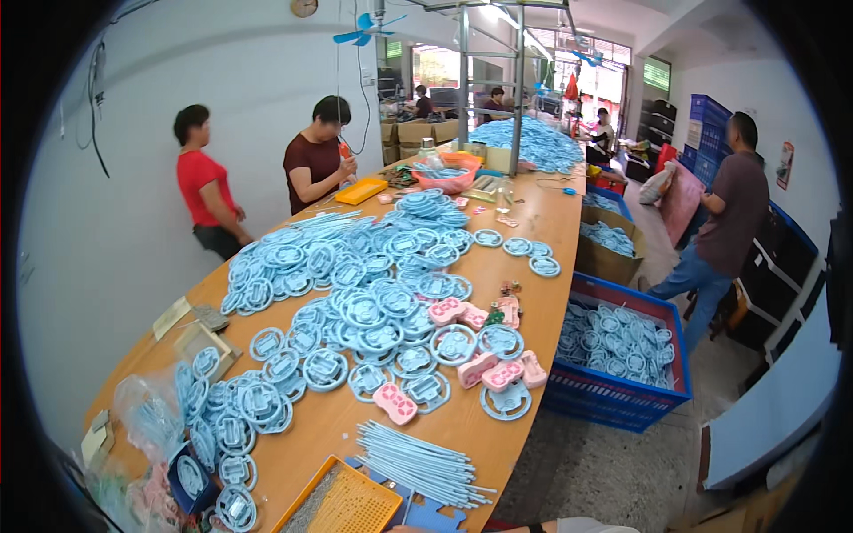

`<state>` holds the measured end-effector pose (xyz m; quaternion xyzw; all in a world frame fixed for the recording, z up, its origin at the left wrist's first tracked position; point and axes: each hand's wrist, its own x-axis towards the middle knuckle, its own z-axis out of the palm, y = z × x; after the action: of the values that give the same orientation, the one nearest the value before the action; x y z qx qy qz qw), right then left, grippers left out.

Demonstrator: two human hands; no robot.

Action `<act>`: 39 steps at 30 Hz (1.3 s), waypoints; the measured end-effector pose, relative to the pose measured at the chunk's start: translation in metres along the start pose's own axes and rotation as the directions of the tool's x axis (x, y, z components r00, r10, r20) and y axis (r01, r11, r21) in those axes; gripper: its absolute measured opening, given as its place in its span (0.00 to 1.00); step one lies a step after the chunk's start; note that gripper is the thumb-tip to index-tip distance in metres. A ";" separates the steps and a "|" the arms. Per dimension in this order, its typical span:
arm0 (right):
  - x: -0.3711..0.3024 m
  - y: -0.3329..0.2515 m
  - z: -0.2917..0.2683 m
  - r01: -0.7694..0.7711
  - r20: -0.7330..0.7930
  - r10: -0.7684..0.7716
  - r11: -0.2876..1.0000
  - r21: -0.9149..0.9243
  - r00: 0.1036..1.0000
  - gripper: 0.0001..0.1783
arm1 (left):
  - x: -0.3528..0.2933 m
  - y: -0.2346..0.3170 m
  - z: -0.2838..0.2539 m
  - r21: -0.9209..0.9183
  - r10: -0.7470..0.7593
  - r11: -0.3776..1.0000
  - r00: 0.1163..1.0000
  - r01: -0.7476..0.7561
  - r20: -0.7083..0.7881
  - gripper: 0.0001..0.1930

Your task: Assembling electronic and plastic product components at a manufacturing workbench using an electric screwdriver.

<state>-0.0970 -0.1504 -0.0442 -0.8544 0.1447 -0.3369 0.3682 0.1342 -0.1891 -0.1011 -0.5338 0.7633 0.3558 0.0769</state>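
Note:
A long wooden table [542, 222] runs away from me, covered with several light blue plastic wheel-shaped toy parts [364, 311]. Pink toy shells [502, 373] lie among them near the right edge. A bundle of thin light blue rods [418, 457] rests close to me, beside an orange mesh tray [342, 506]. Only a sliver of my right hand [462, 529] shows at the bottom edge, with a dark wrist band and a white sleeve behind it; its fingers are hidden. My left hand is out of sight.
A blue crate [613, 400] of blue parts stands on the floor right of the table, with a cardboard box [609, 253] behind it. Two people [311, 155] stand at the table's far left, another person [724, 218] in the right aisle. Stacked bins line the right wall.

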 end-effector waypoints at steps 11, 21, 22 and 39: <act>-0.004 -0.010 0.002 -0.062 0.070 0.065 0.997 -0.041 0.995 0.09 | -0.033 0.000 0.026 0.005 -0.053 0.999 0.998 0.053 -0.037 0.09; 0.016 -0.026 -0.034 -0.076 0.068 0.075 0.997 0.014 0.995 0.11 | -0.174 0.046 0.188 -0.294 -0.340 0.894 0.939 0.339 0.047 0.10; 0.022 -0.033 -0.038 -0.101 0.071 0.099 0.995 0.025 0.993 0.13 | -0.197 0.061 0.210 -0.335 -0.384 0.860 0.920 0.386 0.074 0.10; 0.128 -0.087 0.053 -0.106 0.150 0.033 0.850 0.516 0.988 0.49 | -0.256 0.169 0.098 -0.439 -0.220 0.896 0.795 -0.063 -0.565 0.15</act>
<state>0.0325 -0.1266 0.0524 -0.7373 0.0533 -0.2913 0.6073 0.0687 0.0969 0.0324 -0.6541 0.6248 0.3256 -0.2752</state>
